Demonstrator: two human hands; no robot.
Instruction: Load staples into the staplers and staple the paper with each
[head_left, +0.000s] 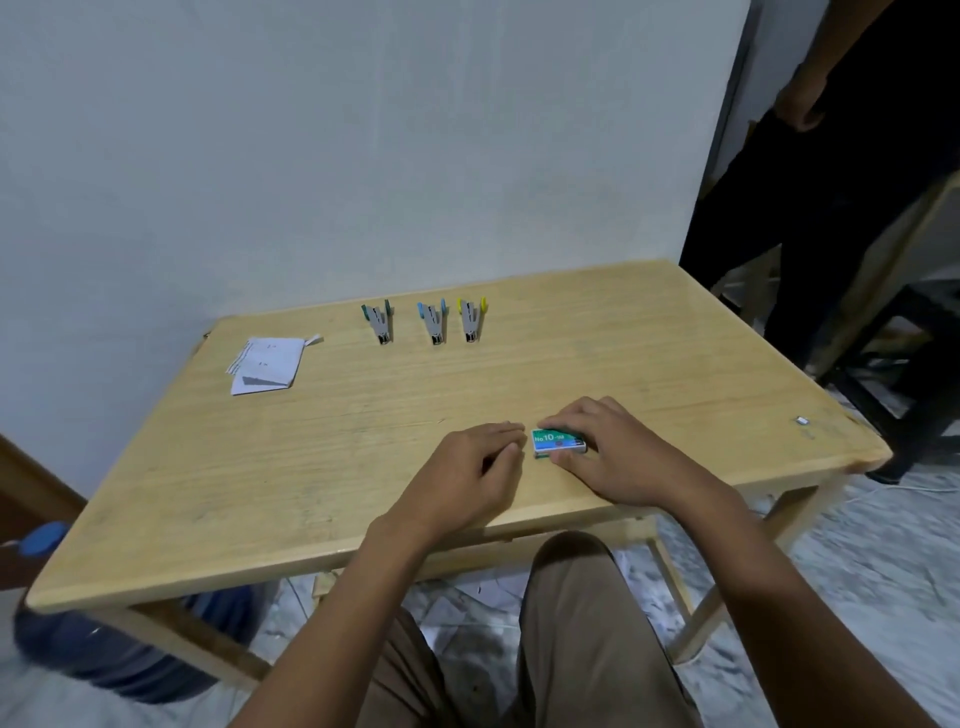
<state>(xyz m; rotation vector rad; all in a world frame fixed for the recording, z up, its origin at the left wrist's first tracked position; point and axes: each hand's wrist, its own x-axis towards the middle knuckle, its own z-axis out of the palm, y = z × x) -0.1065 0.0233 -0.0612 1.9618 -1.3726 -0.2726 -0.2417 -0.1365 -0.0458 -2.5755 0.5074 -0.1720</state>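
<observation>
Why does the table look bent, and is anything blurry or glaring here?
Head view: the wide-angle lens bows the table edges; lighting is soft and even, shadows faint; a dull sheen lies on the table's far right; the staple box print is readable, the staplers small and soft, the lower corners smeared.

Three staplers lay on the one table (623, 364): one green-tipped stapler (378, 323), one blue-tipped stapler (432, 323) and one yellow-tipped stapler (471, 320). There was one staple box (559, 442), one pile of paper (267, 365) whose sheets I could not count, one small metal piece (803, 420), and two hands, the left hand (467, 470) and the right hand (608, 452).
</observation>
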